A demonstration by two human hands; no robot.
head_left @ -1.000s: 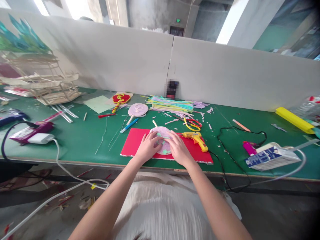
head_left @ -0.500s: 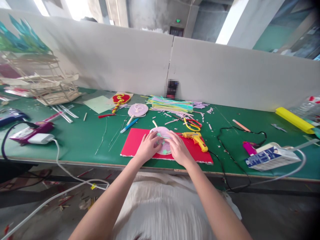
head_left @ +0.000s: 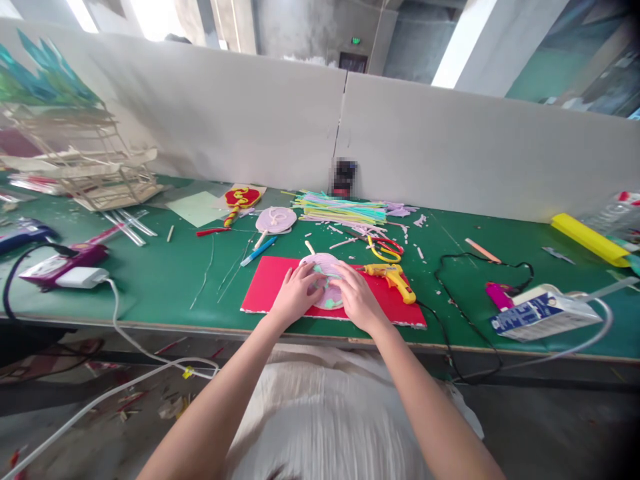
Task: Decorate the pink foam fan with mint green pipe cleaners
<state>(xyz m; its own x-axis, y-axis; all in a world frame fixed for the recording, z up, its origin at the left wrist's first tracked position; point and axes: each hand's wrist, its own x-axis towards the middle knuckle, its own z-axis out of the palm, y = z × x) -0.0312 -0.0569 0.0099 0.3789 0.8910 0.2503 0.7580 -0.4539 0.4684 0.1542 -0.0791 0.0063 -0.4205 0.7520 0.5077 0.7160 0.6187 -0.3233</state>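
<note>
A lilac round fan (head_left: 327, 259) with pale green patches lies flat on a red board (head_left: 263, 283); a short cream stick juts from its far edge. My left hand (head_left: 299, 291) is curled over the fan's left side, thumb toward the middle. On the opposite side my right hand (head_left: 356, 291) bends its fingers over the surface. Both hold the fan against the board; any small piece under the fingertips is hidden. Just right of my right hand, a yellow hot glue gun (head_left: 395, 279) rests on the board, nozzle pointing left toward the fan.
Red-and-yellow-handled scissors (head_left: 385, 250) lie behind the glue gun, near a pile of pastel strips (head_left: 345, 209). Another lilac round fan (head_left: 276, 220) and a blue pen (head_left: 259, 251) are at back left. A dark cord (head_left: 443, 327) trails right toward a carton (head_left: 545, 317). A power strip (head_left: 65, 263) sits left.
</note>
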